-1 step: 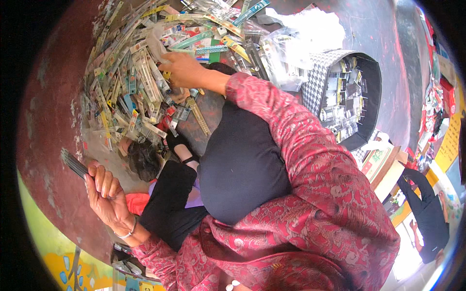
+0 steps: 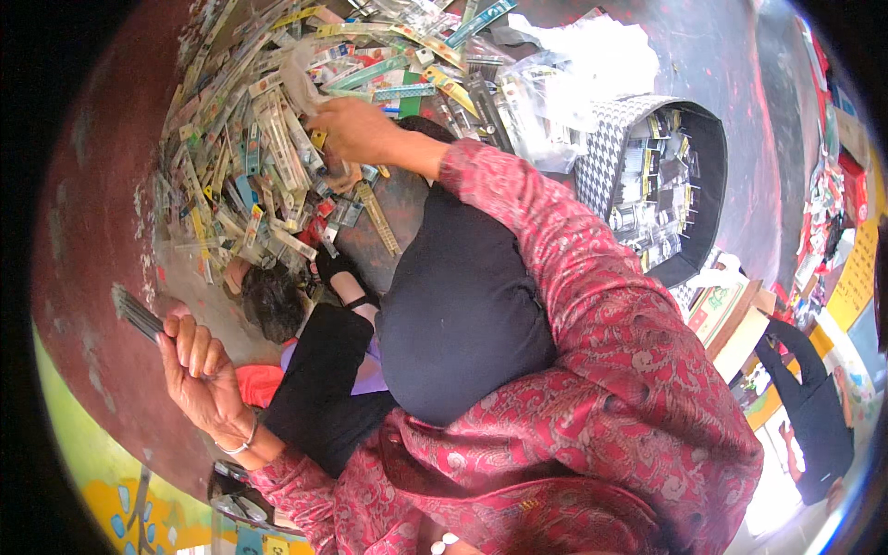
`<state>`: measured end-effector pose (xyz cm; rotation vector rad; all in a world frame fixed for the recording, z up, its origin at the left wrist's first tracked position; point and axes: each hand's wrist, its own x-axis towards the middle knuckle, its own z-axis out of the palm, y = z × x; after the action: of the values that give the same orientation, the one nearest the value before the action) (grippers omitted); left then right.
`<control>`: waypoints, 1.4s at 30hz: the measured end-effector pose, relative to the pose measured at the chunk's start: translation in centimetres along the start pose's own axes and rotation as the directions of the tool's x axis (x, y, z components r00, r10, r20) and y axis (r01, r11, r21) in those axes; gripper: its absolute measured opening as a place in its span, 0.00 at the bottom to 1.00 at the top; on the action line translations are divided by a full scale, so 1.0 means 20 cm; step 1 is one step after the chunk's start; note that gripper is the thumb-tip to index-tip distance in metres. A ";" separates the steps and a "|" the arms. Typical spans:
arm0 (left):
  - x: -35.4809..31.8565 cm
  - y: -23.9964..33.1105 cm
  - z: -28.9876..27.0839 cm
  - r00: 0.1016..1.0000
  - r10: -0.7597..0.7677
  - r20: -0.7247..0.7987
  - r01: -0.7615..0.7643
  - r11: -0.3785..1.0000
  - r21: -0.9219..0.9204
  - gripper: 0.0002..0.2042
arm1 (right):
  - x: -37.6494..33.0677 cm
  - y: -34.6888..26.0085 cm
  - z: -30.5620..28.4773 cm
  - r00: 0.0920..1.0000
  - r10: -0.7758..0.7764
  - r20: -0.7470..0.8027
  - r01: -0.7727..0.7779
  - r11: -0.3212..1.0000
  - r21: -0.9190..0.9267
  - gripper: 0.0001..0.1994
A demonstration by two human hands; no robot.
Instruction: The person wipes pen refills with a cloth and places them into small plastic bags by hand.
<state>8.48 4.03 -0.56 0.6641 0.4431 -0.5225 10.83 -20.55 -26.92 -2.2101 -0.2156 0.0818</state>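
My left hand [image 2: 199, 365] is raised at the lower left, its fingers closed around a bundle of thin dark grey rods [image 2: 137, 313]. The rods stick out past the fingertips, away from the pile. My right hand [image 2: 356, 134] reaches into a large heap of long narrow clear packets [image 2: 277, 148] with coloured labels. Its fingers curl downward among the packets, beside a crumpled translucent plastic bag [image 2: 298, 81]. What lies between those fingers is hidden.
Right of the heap stands a black-and-white houndstooth fabric bin [image 2: 606, 148] holding several black-and-clear packets [image 2: 657, 185]. White plastic bags [image 2: 592, 55] lie behind it. A person's dark-haired head [image 2: 273, 303] is close to my left knee. A cardboard box [image 2: 735, 319] sits at the right.
My left hand with the rods has shifted slightly left. My right hand has moved a little to the right at the heap. The other person's head has moved slightly.
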 end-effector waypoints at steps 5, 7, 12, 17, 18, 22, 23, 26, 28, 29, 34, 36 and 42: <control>-0.20 0.11 -0.06 0.972 0.235 -0.031 -0.237 0.966 -0.101 0.07 | -0.16 0.02 -0.17 0.969 0.219 -0.112 -0.226 0.973 -0.051 0.10; -0.22 0.19 -0.02 0.949 0.314 -0.002 -0.313 0.945 -0.091 0.07 | -0.05 0.02 -0.27 0.951 0.287 -0.117 -0.276 0.956 0.103 0.13; -0.40 0.18 -0.15 0.904 0.424 -0.054 -0.427 0.897 -0.111 0.07 | 0.32 -0.38 -0.45 0.967 -0.040 0.250 0.043 0.999 -0.008 0.18; -0.44 0.22 -0.32 0.887 0.449 -0.106 -0.460 0.853 -0.246 0.07 | 0.52 -0.80 -0.12 0.609 -0.347 0.713 0.557 0.827 -0.073 0.16; -0.44 0.23 -0.32 0.881 0.459 -0.113 -0.473 0.844 -0.254 0.07 | 0.51 -0.88 -0.01 0.546 -0.359 0.756 0.705 0.685 -0.183 0.14; -0.48 0.28 -0.35 0.887 0.452 -0.092 -0.456 0.831 -0.318 0.07 | 0.45 -0.95 0.46 0.363 -0.339 0.868 0.878 0.437 -0.197 0.07; -0.48 0.28 -0.33 0.887 0.455 -0.083 -0.454 0.825 -0.335 0.07 | 0.42 -0.94 0.58 0.384 -0.354 0.853 0.872 0.444 -0.208 0.06; -0.49 0.30 -0.33 0.886 0.442 -0.138 -0.462 0.824 -0.329 0.08 | 0.27 -0.77 1.04 0.186 -0.591 0.785 0.955 0.298 -0.002 0.07; -0.53 0.29 -0.33 0.874 0.457 -0.164 -0.485 0.821 -0.302 0.08 | 0.15 -0.74 1.14 0.121 -0.689 0.715 0.987 0.160 -0.013 0.06; -0.54 0.29 -0.34 0.871 0.463 -0.167 -0.492 0.813 -0.313 0.08 | 0.12 -0.73 1.16 0.087 -0.726 0.683 0.995 0.092 -0.029 0.05; -0.57 0.31 -0.35 0.862 0.493 -0.118 -0.503 0.804 -0.316 0.07 | 0.17 -0.72 1.06 0.116 -0.484 0.867 0.976 0.216 -0.011 0.05; -0.58 0.30 -0.35 0.860 0.498 -0.115 -0.507 0.801 -0.319 0.07 | 0.19 -0.72 0.90 0.247 -0.446 0.860 0.921 0.384 -0.065 0.05; -0.53 0.26 -0.37 0.892 0.451 -0.040 -0.441 0.845 -0.302 0.08 | 0.52 -0.89 0.20 0.623 -0.134 0.771 -0.039 0.979 0.202 0.11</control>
<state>1.63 15.81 2.44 0.4375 0.3136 -0.0155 18.22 -5.09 -14.99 -1.8229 -0.7181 1.0210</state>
